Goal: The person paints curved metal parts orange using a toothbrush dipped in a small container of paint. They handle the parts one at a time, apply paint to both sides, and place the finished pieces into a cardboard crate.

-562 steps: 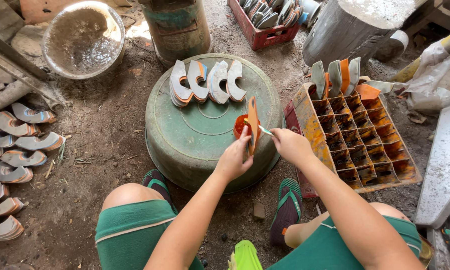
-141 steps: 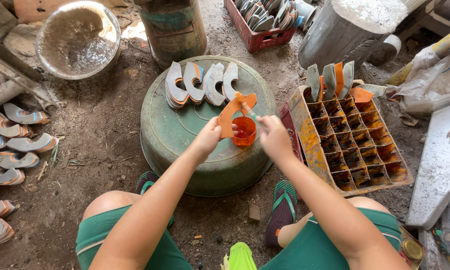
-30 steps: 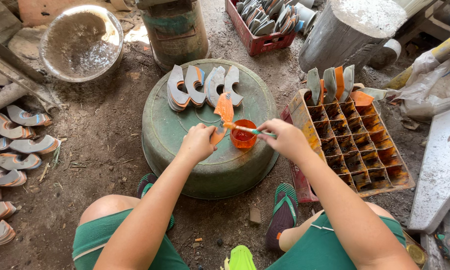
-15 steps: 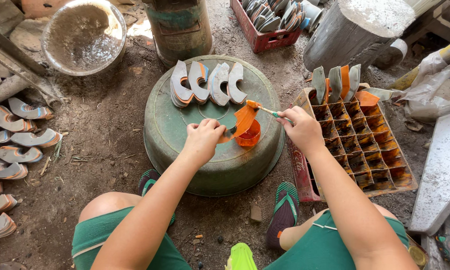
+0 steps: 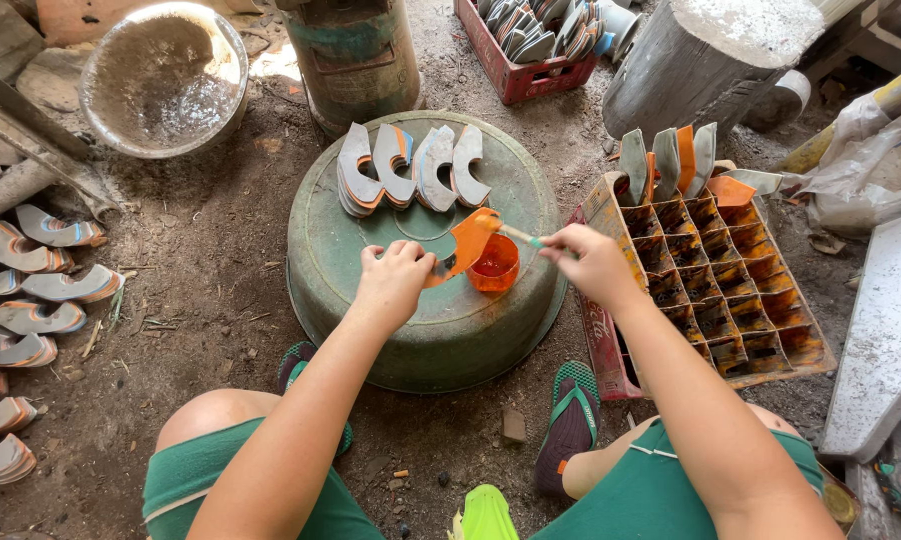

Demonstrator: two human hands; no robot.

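A curved sole-shaped piece, coated bright orange, is pinched at its lower end by the person's left hand and tilted over a small orange cup that stands on an upturned green metal basin. The right hand pinches a thin brush whose tip touches the piece's upper edge. Four more curved pieces lie in a row at the basin's far side, a divided orange-stained crate sits just right, and further pieces lie on the dirt floor well to the left.
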